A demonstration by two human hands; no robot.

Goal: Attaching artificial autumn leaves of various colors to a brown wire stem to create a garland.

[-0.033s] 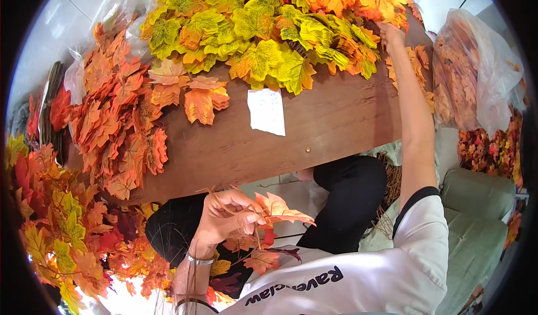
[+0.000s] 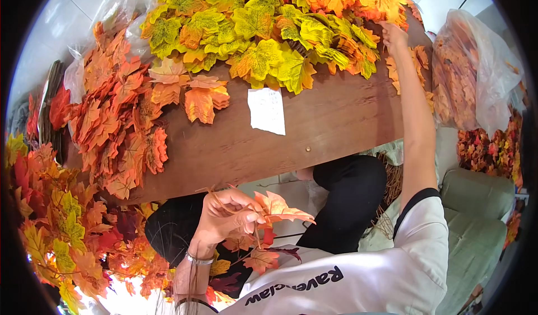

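My left hand (image 2: 228, 215) is closed near my lap, pinching the brown stem of an artificial leaf branch. An orange maple leaf (image 2: 283, 208) sticks out to the right of its fingertips, and more leaves hang below it. Stretched out to the far right of the table, my right hand (image 2: 394, 36) has its fingers drawn together at the edge of the yellow-orange leaves (image 2: 358, 1). What lies between those fingertips is too small to make out. Just left of it spreads a pile of yellow-green maple leaves (image 2: 255, 60).
Stacked orange leaves (image 2: 112, 113) cover the left of the brown table (image 2: 241, 152). A white paper (image 2: 266, 112) lies mid-table. At right stand a clear bag of leaves (image 2: 459, 74) and a green seat (image 2: 473, 225). Leafy branches (image 2: 73, 231) crowd the lower left.
My right hand has shifted very slightly to the right at the leaf pile. My left hand still holds the branch in the same place.
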